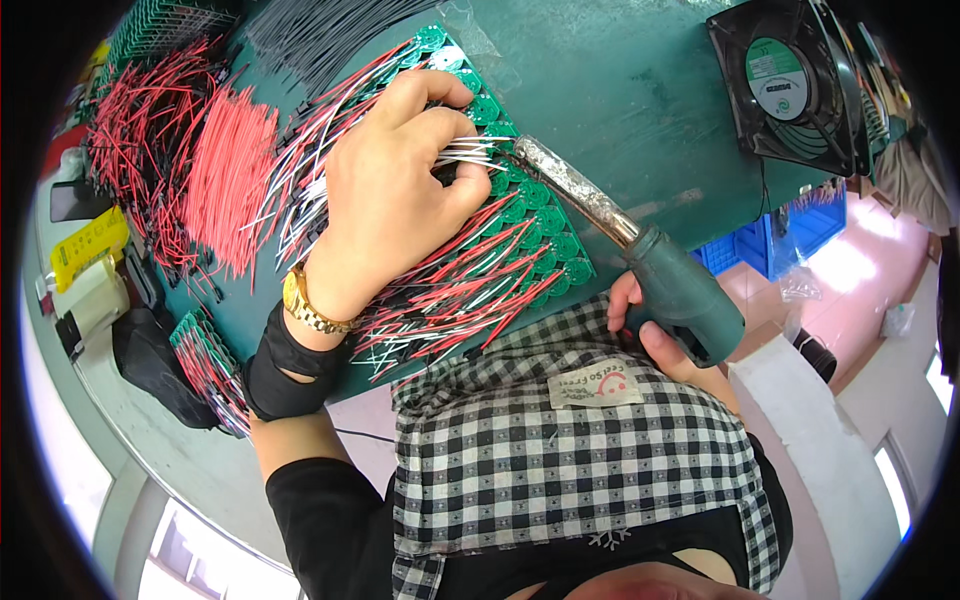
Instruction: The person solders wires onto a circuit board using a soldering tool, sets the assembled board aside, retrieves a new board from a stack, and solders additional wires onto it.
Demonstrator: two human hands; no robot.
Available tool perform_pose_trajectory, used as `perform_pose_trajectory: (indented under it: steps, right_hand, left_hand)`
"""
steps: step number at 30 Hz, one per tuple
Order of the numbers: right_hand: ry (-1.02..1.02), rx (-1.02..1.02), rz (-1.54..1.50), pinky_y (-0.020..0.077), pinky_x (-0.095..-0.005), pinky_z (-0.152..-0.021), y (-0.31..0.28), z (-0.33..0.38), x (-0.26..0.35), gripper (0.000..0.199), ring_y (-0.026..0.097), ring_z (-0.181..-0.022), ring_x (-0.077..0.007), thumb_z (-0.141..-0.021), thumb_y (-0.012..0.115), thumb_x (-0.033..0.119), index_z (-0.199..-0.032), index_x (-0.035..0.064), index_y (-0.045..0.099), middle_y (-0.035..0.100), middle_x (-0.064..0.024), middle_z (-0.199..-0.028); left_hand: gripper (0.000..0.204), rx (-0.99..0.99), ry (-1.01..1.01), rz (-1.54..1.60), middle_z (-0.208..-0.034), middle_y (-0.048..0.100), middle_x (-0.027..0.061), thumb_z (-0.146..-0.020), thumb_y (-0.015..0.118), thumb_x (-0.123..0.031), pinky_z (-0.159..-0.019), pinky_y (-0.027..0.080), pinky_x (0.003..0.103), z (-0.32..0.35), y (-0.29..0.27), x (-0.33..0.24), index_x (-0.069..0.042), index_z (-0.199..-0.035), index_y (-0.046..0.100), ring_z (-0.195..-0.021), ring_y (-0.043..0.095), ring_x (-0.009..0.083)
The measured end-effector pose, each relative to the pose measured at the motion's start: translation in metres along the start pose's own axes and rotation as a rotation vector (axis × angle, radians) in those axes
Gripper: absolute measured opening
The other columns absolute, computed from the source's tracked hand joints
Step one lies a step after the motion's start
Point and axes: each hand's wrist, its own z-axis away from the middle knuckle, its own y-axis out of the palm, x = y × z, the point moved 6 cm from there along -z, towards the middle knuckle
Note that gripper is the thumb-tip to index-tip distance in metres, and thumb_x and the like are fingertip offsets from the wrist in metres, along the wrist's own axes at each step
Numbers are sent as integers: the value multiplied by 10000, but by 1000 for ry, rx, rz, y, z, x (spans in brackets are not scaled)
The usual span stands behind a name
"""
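Note:
My left hand [390, 190], with a gold watch on its wrist, is closed in a pinch on several white wires [470, 151]. Their ends meet a panel of small round green circuit boards [545, 222]. In my right hand [655, 345] is a soldering iron [683, 290] with a thick dark green handle and a scorched metal barrel. Its tip is at the panel, right beside the white wire ends; exact contact is too small to tell. Red and white wires [450, 290] fan leftward from the rows of boards nearer to me.
Bundles of red wires [232, 180] and black wires [330, 35] lie on the green table [620, 90]. A black fan [790, 85] stands at the far right. Another wired board panel [205, 355] sits at the left edge, near a yellow packet [90, 247]. Blue bins [790, 240] are below right.

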Motion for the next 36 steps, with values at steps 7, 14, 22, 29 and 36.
perform_pose_trajectory:
  steps: [7,14,22,29,36]
  right_hand:
    - [-47,-165,-165,443,-296,-726,2,9,-7,447,538,-807,-155,-869,585,323,-1204,42,495,538,-87,-957]
    - [-60,-219,-184,447,-291,-666,-11,13,-8,560,550,-779,-167,-818,635,411,-1216,62,452,545,-121,-944]
    - [-98,-249,-156,450,-288,-598,-33,16,0,629,569,-729,-177,-787,671,473,-1191,45,452,566,-135,-878]
    - [-87,-207,-119,449,-294,-632,-45,23,-5,632,566,-761,-178,-794,667,459,-1209,40,440,561,-138,-917]
    - [-93,-120,-104,457,-272,-726,-41,22,1,477,549,-796,-127,-844,609,317,-1170,-7,483,542,-62,-961]
  left_hand:
    - [106,42,-14,11,-945,614,53,-654,661,-3,-536,461,248,5,0,-1,-14,-744,606,-614,574,139]
    - [131,64,-18,18,-927,611,31,-624,666,-63,-590,498,318,-3,3,-7,-31,-746,633,-705,610,212]
    - [249,45,132,-105,-906,613,64,-702,651,25,-720,474,327,-17,-20,-30,-68,-932,655,-840,578,245]
    - [343,189,23,-9,-748,608,103,-760,642,23,-547,482,331,-7,-8,-58,-75,-1085,598,-627,599,251]
    - [204,74,-111,-35,-716,538,67,-713,600,29,-485,450,341,15,5,-44,-57,-890,544,-533,540,234]
